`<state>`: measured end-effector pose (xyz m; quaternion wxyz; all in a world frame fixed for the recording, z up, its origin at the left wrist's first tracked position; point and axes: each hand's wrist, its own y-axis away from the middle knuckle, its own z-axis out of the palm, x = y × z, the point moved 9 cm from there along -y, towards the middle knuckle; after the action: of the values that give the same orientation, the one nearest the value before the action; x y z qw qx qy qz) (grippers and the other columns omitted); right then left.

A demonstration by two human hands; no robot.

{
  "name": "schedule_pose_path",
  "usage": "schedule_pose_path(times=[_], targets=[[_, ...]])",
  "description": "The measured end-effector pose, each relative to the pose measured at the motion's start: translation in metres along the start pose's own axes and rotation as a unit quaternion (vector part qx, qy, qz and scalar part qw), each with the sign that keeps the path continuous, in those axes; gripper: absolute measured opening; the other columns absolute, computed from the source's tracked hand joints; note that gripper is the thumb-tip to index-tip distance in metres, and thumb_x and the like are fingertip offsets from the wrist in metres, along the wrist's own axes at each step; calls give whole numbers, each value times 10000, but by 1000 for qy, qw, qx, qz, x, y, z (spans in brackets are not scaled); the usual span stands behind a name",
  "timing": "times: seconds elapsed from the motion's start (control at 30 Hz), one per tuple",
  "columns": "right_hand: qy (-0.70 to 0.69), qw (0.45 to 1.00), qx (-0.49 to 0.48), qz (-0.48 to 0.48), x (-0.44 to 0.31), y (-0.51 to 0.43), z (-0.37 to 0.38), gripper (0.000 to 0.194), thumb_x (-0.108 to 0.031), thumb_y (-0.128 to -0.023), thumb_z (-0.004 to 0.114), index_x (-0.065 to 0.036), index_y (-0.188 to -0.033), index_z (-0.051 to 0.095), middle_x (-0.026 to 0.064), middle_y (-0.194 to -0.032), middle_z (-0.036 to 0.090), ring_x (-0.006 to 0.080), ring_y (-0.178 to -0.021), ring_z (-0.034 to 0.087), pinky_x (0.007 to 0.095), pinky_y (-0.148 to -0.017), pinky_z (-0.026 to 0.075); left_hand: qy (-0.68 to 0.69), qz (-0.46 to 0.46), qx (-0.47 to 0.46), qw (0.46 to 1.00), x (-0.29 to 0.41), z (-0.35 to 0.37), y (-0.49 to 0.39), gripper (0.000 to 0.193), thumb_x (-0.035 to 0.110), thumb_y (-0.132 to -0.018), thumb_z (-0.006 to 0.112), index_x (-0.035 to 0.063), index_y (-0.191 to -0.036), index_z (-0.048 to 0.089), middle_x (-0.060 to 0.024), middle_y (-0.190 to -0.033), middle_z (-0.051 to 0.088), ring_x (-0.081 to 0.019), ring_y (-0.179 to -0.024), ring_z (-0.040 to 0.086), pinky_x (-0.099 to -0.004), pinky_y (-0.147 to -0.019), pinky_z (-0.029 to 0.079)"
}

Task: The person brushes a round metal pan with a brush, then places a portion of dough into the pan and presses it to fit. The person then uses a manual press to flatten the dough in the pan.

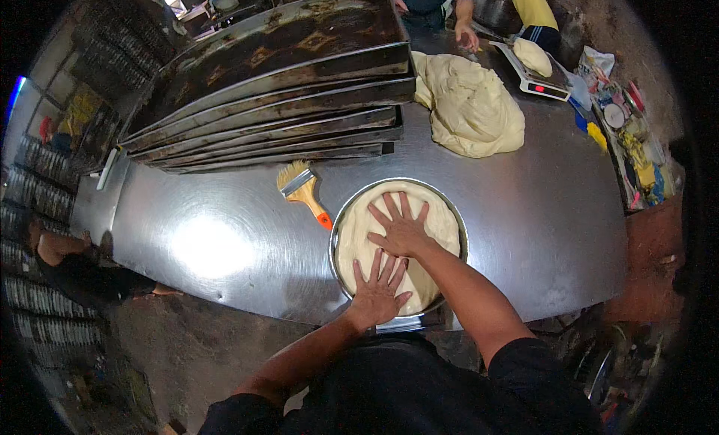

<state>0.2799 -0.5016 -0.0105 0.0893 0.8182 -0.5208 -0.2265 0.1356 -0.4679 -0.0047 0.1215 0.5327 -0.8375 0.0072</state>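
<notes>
A sheet of pale dough (354,227) fills a round metal pan (464,232) near the front edge of the steel table. My left hand (375,297) lies on the dough at the near left side, its fingers spread. Farther in, my right hand (401,230) rests palm down across the upper middle, fingers also apart. Neither hand holds anything. Just left of the pan, a flat brush (303,194) with a wooden handle and an orange tip lies on the table.
Stacked dark baking trays (269,69) take up the back left. A large dough mound (474,109) sits beyond the pan, beside a digital scale (542,89) bearing a dough piece (532,57). A co-worker's hand (466,37) is at the far edge. Another person (84,266) is at left.
</notes>
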Motion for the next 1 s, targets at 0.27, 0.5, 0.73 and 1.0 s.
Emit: schedule_pose_path(times=[0.27, 0.5, 0.73, 1.0], targets=[[-163, 953, 253, 26, 49, 51, -46, 578, -273, -894, 572, -82, -1430, 468, 178, -1589, 237, 389, -1471, 185, 592, -1172, 132, -40, -49, -10, 998, 17, -29, -5, 784, 631, -939, 378, 160, -1553, 250, -180, -1625, 83, -452, -1477, 50, -822, -981, 131], [-289, 941, 165, -69, 62, 58, -57, 515, -156, -893, 543, -36, -1392, 502, 153, -1526, 378, 343, -1434, 305, 473, -1195, 205, 45, -83, -98, 991, 16, -61, -83, 486, 436, -909, 562, -2, -1083, 683, -227, -1299, 556, -412, -1294, 456, -507, -1040, 397], [-131, 925, 356, 0, 59, 81, -5, 517, -113, -937, 459, -27, -1444, 415, 175, -1510, 395, 326, -1429, 324, 468, -1201, 176, 38, -31, 69, 996, 2, -22, -86, 588, 242, -996, 352, -34, -1504, 245, -247, -1591, 174, -421, -1479, 138, -623, -1165, 99], [7, 961, 272, 43, 24, 82, -25, 646, -309, -898, 550, -90, -1483, 383, 134, -1584, 277, 285, -1478, 228, 492, -1211, 122, -69, -68, 54, 994, -35, -15, -73, 623, 401, -1018, 324, 108, -1557, 212, -163, -1635, 83, -451, -1484, 60, -701, -1118, 38]])
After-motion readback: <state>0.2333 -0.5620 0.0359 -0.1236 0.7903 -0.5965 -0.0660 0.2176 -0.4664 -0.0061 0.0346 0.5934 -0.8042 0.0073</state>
